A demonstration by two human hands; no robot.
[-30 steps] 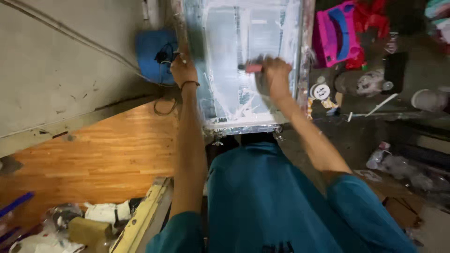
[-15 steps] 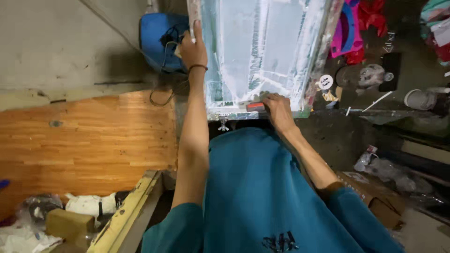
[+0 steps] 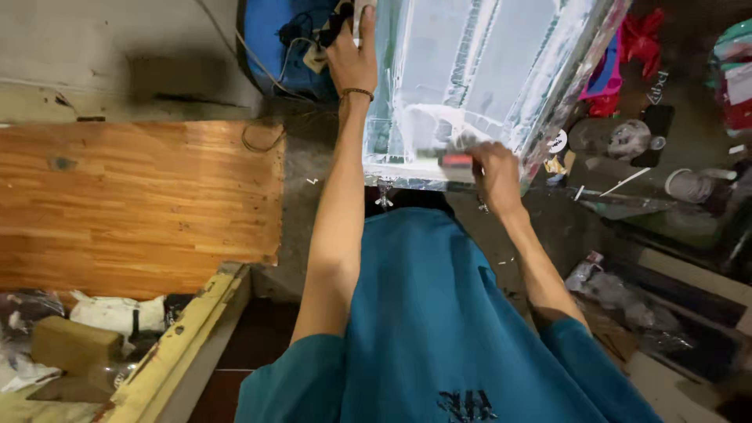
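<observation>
**Two hands on a wet glass sheet**

A large glass sheet (image 3: 486, 70) lies flat in front of the person, streaked white with suds or paste; its far end runs off the top of the view, so its full length is hidden. The left hand (image 3: 354, 56) rests flat along the sheet's left edge, fingers stretched out, the fingertips partly cut off by the top of the frame. The right hand (image 3: 493, 168) is closed around a small tool with a red part (image 3: 456, 160) near the sheet's near edge; motion blur makes the tool hard to make out, whether scraper or cutter I cannot tell.

Just beside the left hand sits a blue bag (image 3: 282, 43) with tangled cords, half out of view. A wooden board (image 3: 133, 204) lies well to the left. On the right, a dim clutter of small things, a white cup (image 3: 689, 185) among them, is too dark to sort out.
</observation>
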